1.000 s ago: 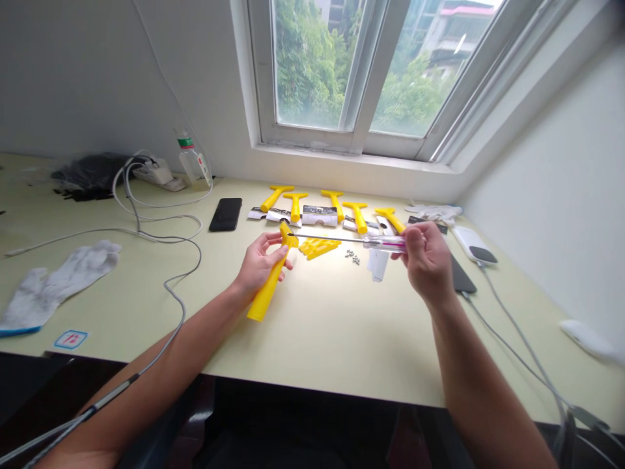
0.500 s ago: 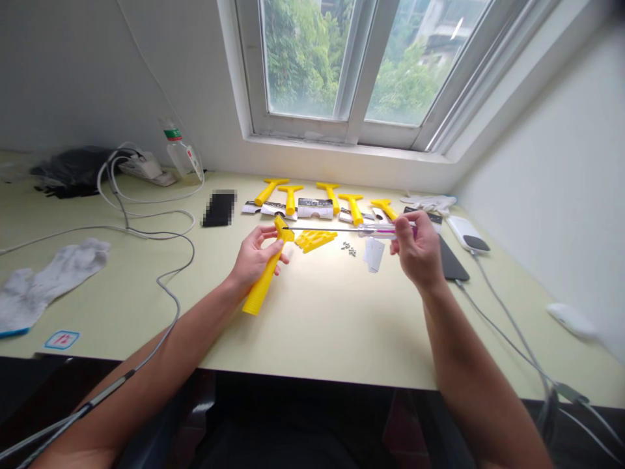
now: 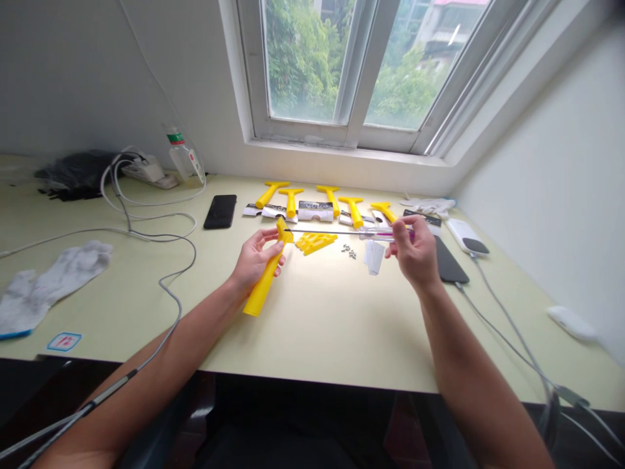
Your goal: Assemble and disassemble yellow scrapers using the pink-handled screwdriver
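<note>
My left hand [image 3: 256, 259] is closed around a yellow scraper handle [image 3: 262, 286], its T-shaped head up and its ribbed grip slanting down toward me. In my right hand [image 3: 415, 251] is a screwdriver [image 3: 375, 232] with a clear and purple handle. Its long shaft runs level to the left, and the tip meets the scraper's head. Just behind lie several loose yellow plastic pieces [image 3: 317, 243]. Small screws [image 3: 349, 250] are scattered to their right, beside thin flat blades [image 3: 374, 257].
Several more yellow scrapers [image 3: 351, 210] rest on small boxes [image 3: 316, 210] below the window. A black phone [image 3: 220, 212] and white gloves [image 3: 53, 286] lie left, among loose cables [image 3: 178, 283]. At right are a dark tablet [image 3: 450, 260], a white device [image 3: 467, 236] and a mouse [image 3: 571, 322].
The screwdriver tip stays at the scraper head. My right hand's fingers have shifted slightly around the handle; the left hand keeps its hold.
</note>
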A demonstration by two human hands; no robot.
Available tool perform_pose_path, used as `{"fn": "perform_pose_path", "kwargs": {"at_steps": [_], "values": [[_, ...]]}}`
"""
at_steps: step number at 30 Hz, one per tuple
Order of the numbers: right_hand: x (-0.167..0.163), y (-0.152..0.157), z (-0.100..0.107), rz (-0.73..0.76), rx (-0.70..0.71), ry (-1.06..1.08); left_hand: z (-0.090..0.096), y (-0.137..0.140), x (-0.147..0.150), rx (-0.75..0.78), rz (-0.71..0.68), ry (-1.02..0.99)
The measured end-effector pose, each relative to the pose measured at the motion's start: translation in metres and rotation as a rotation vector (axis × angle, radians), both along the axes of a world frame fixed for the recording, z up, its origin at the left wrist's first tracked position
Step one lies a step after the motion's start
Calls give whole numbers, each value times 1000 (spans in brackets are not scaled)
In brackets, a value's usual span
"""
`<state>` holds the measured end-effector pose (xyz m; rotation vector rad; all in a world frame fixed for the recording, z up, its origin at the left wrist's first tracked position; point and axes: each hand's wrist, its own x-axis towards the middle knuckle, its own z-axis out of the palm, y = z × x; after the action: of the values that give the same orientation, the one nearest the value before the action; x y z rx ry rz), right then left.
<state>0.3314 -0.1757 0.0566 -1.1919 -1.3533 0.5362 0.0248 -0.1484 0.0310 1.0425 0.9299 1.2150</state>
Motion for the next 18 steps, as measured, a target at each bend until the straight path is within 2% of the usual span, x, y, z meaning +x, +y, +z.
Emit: {"fn": "perform_pose_path", "kwargs": {"at_steps": [3,7,11,14,15,18], "values": [[-1,-1,0,115,-6,19,-2,1,-1,25,10,7],[-4,-2,1,5,-6,-17,-6,2,-2,43,6,9],[-7,-5,3,87,45,0,-9,3,-2,51,3,18],[-7,-6,5,-41,46,-18,-10,3,-1,51,-19,33],[-6,-7,6,-34,32,-12,-10,3,-1,52,-20,35],[-3,-7,7,135,35,4,-11,3,-1,53,-14,40]]}}
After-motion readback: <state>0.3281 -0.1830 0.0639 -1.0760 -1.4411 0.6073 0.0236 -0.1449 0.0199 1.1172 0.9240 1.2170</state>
